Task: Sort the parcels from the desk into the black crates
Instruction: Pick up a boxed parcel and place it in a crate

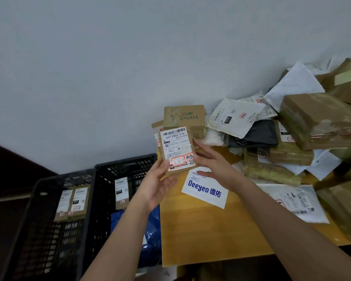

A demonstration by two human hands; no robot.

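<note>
**Label check at the desk edge, parcel held upright**

Your two forearms enter from 6 o'clock and meet at the centre of the view. Your left hand [157,184] grasps the small cardboard parcel [177,150] from below, thumb on its lower front face, fingers curled behind. Your right hand [215,161] is released, fingers straight, their tips touching the parcel's right edge. The parcel is in the air, above the left edge of the desk [211,230], long axis running 12 to 6 o'clock, label turned toward you.

Key relation: the two black crates lie at 7 to 8 o'clock from the parcel, below it and off the desk's left edge. The near crate [126,165] is just beside the desk; the far crate [49,180] touches it on the left. Your left hand is the nearer one to both, so the drop likely falls to it.

Legible writing: the label reads "507-P802 T70" under a barcode, then "P802"; a red-ringed handwritten mark near the bottom appears to read "3-4-3". A white mailer [206,188] lying on the desk reads "Deeyeo 德佑". A brown box [183,117] behind the parcel shows "HYNA" upside down. The parcel pile [292,128] lies at 2 to 3 o'clock; its labels are too blurred to read.
</note>
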